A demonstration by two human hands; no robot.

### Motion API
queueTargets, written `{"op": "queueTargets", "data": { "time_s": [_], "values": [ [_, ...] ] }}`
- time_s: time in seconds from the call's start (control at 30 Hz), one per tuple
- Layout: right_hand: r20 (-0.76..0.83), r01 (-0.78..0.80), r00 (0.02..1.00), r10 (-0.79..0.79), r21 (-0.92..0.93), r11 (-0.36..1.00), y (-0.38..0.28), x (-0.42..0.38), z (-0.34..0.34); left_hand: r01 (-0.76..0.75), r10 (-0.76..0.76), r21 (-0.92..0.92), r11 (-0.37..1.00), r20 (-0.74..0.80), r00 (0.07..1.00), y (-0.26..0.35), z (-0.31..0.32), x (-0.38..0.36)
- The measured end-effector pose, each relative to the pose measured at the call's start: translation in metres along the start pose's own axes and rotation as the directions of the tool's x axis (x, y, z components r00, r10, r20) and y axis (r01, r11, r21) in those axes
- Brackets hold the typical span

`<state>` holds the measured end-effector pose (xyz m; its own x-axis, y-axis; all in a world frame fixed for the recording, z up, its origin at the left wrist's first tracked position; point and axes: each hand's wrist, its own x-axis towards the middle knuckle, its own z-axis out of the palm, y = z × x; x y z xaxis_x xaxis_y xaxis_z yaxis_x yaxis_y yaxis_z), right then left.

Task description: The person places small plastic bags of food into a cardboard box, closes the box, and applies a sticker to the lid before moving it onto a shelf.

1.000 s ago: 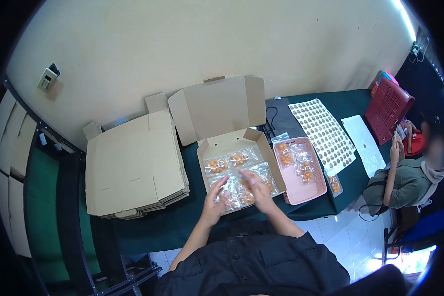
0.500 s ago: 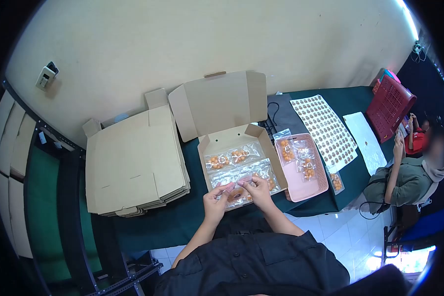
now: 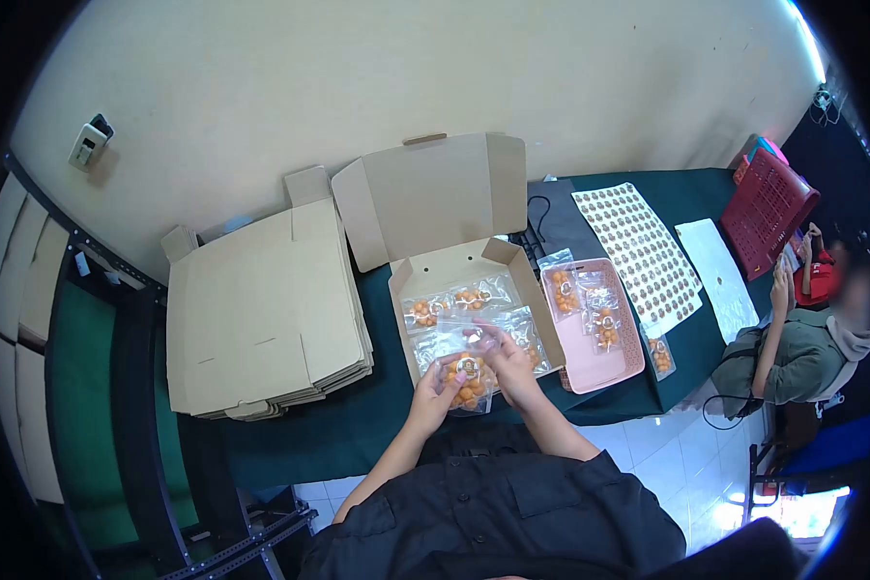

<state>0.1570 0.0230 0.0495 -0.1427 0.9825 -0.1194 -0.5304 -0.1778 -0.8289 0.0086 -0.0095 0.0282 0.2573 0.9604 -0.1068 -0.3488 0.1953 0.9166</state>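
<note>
The fingers of my left hand (image 3: 429, 404) are clamped on the left edge of a clear bag (image 3: 470, 389) of orange balls, over the near part of the open cardboard box (image 3: 439, 275). The fingers of my right hand (image 3: 514, 371) are at the bag's far end; their tips are unclear, so I cannot tell whether they grip. Bag and hands hide much of the near packets; the far packets (image 3: 423, 311) show better. Against half a second ago, my hands stand further apart and the bag's round label (image 3: 468, 366) shows more plainly.
</note>
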Motion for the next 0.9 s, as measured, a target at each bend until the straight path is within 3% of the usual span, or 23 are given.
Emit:
{"op": "queueTargets", "data": {
  "time_s": [0.07, 0.2, 0.3, 0.33, 0.4, 0.53, 0.6, 0.63, 0.7, 0.73, 0.8, 0.83, 0.9],
  "values": [
    [0.17, 0.038, 0.985, 0.041, -0.436, 0.899, 0.012, -0.006, -0.004, -0.024, 0.023, -0.021, 1.0, -0.054, 0.998, -0.004, -0.002, 0.002],
    [0.102, -0.215, 0.967, 0.232, -0.149, 0.965, 0.005, -0.011, -0.001, 0.024, -0.023, 0.011, 1.0, -0.025, 0.999, -0.003, -0.008, -0.001],
    [0.097, -0.264, 0.957, 0.274, -0.103, 0.959, -0.003, -0.01, -0.002, 0.041, -0.042, -0.083, 0.996, -0.006, 0.999, -0.006, -0.009, -0.001],
    [0.096, -0.262, 0.958, 0.271, -0.102, 0.96, -0.002, -0.009, -0.001, 0.014, -0.014, -0.045, 0.999, 0.006, 1.0, -0.003, -0.006, -0.002],
    [0.143, -0.035, 0.983, 0.112, -0.458, 0.888, 0.002, -0.009, 0.002, -0.013, 0.013, -0.009, 1.0, 0.019, 1.0, -0.002, -0.002, -0.003],
    [0.051, -0.066, 0.995, 0.086, -0.316, 0.947, 0.021, -0.004, -0.007, -0.068, 0.067, 0.038, 0.997, 0.036, 0.997, 0.004, 0.003, -0.004],
    [0.09, -0.221, 0.968, 0.236, -0.149, 0.964, 0.019, -0.001, -0.01, -0.058, 0.056, 0.043, 0.997, 0.044, 0.997, 0.003, 0.001, -0.005],
    [0.092, -0.221, 0.967, 0.236, -0.147, 0.964, 0.018, -0.001, -0.009, -0.016, 0.016, 0.033, 0.999, -0.006, 1.0, -0.001, -0.003, -0.004],
    [0.186, -0.009, 0.976, 0.115, -0.492, 0.871, 0.015, -0.004, -0.003, 0.026, -0.025, 0.021, 0.999, -0.058, 0.998, -0.007, -0.006, -0.002],
    [0.186, -0.01, 0.976, 0.116, -0.491, 0.871, 0.015, -0.007, 0.002, -0.032, 0.035, 0.024, 0.999, -0.101, 0.994, -0.009, -0.007, -0.001],
    [0.259, -0.105, 0.949, 0.18, -0.281, 0.954, 0.016, -0.013, 0.009, -0.091, 0.094, 0.029, 0.995, -0.142, 0.985, -0.011, -0.009, 0.0],
    [0.252, -0.149, 0.947, 0.199, -0.206, 0.967, 0.021, -0.013, 0.005, -0.028, 0.038, 0.063, 0.998, -0.167, 0.985, -0.011, -0.013, -0.001],
    [0.22, -0.156, 0.955, 0.199, -0.195, 0.968, 0.023, -0.011, 0.001, 0.035, -0.015, 0.097, 0.995, -0.197, 0.98, -0.016, -0.016, -0.001]
  ]
}}
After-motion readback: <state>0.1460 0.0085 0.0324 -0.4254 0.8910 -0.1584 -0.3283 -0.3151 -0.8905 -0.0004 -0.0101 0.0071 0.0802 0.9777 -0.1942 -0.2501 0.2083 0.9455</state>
